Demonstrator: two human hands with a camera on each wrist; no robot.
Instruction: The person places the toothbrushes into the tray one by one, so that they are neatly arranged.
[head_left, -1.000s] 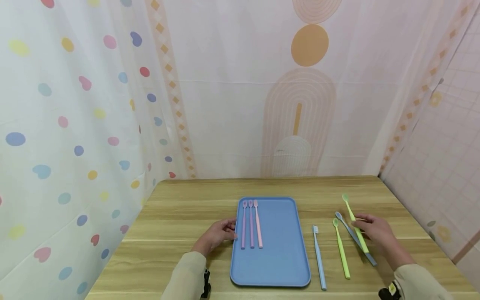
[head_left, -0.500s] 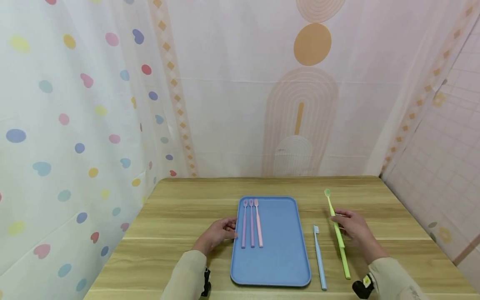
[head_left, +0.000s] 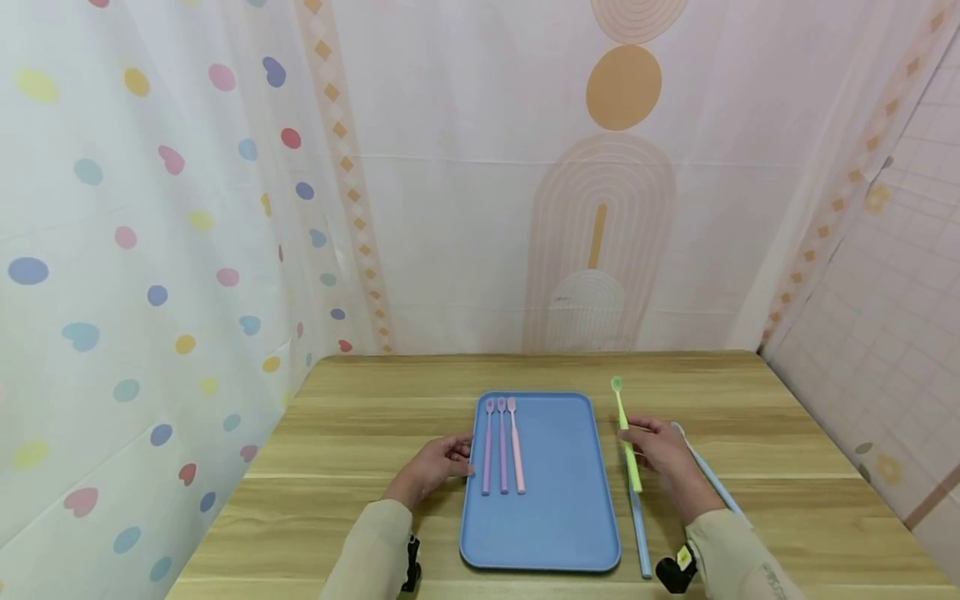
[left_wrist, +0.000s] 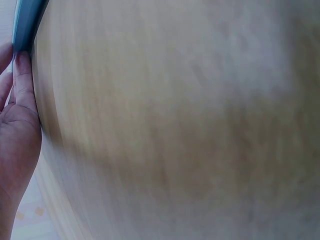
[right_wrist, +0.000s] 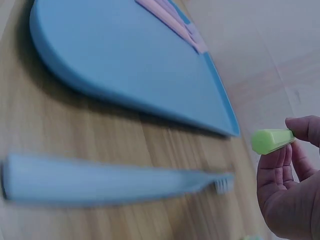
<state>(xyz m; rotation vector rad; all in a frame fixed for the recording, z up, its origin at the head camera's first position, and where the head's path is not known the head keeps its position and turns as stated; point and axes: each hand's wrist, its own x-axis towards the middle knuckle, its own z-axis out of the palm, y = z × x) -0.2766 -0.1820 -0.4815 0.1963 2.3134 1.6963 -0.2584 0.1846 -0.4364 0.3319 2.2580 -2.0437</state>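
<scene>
In the head view my right hand [head_left: 663, 454] pinches a green toothbrush [head_left: 628, 450], head pointing away, above a light blue toothbrush [head_left: 640, 537]. The right wrist view shows the green handle's end [right_wrist: 270, 141] between thumb and fingers. My left hand [head_left: 431, 471] touches the left rim of the blue tray [head_left: 558, 533]; in the left wrist view, its thumb [left_wrist: 23, 75] lies straight against that rim. Two purple toothbrushes [head_left: 487, 458] and a pink one [head_left: 517, 458] lie side by side on the tray's left part.
Another blue toothbrush [head_left: 716, 479] lies slanted to the right, partly behind my right forearm. The second green toothbrush is almost hidden under that arm. A wooden table [head_left: 360, 417] carries everything, with patterned curtains [head_left: 450, 250] behind and at the sides.
My right hand has carried the green toothbrush leftward, past the other green one, toward the tray. The left hand, tray and the toothbrushes on it stay in place.
</scene>
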